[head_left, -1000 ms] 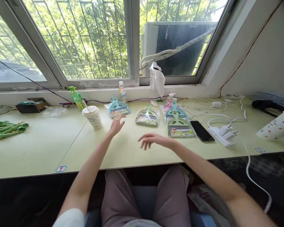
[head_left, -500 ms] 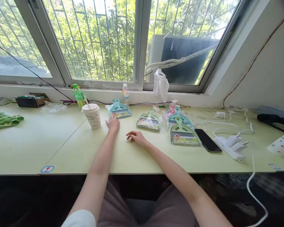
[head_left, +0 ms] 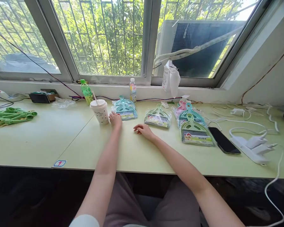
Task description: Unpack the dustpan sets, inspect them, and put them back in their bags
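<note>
head view: has the left hand (head_left: 115, 119) at the left front edge of a light-blue plastic dustpan-and-brush set in clear wrap (head_left: 127, 108), just beside a white spotted lidded cup with a straw (head_left: 100, 112); cannot tell whether pinching or only touching. rests the right hand (head_left: 143, 130) with loosely curled fingers, holding nothing, on the pale yellow-green table (head_left: 85, 151), near a pale-green wrapped dustpan set (head_left: 157, 117). shows farther right a darker-green wrapped dustpan set (head_left: 197, 135), beside a black flat phone (head_left: 223, 140).
</note>
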Available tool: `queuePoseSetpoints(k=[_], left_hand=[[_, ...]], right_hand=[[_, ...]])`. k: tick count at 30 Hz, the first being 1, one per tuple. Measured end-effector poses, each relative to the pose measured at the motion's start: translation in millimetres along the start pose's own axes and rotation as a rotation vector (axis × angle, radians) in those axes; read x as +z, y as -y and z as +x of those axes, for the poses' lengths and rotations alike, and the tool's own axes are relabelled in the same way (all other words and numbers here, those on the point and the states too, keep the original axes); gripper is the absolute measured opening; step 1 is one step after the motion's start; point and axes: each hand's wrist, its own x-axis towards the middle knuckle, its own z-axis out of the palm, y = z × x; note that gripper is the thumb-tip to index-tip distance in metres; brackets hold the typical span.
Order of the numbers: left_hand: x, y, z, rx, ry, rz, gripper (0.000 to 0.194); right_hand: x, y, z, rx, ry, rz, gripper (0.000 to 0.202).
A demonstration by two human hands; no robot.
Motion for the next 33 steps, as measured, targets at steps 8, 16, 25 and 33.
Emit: queuePoseSetpoints(k=[8,16,25,33], left_hand=[[2.3,11.7,17.6,-0.383,0.333,-0.745,0.023],[5.0,-16.6,-5.4,-0.205,0.329,-1.383,0.036],[-11.7,-24.9,-50.2,-0.162,0.74,-1.566,0.034],[-5.3,-39.9,-55.1,-0.14,0.85,-1.53,0.033]], right_hand=[[-3.2,-0.8,1.6,-0.001,0.072,-0.013,0.026],[-1.1,5.8,-9.8,-0.24,-0.054,-0.269,0.025],[2.6,19.3,-22.8,-0.786,-0.245,-0.913,0.026],[-17.1,12.5,-5.6,-0.199,-0.431,-0.404,0.033]])
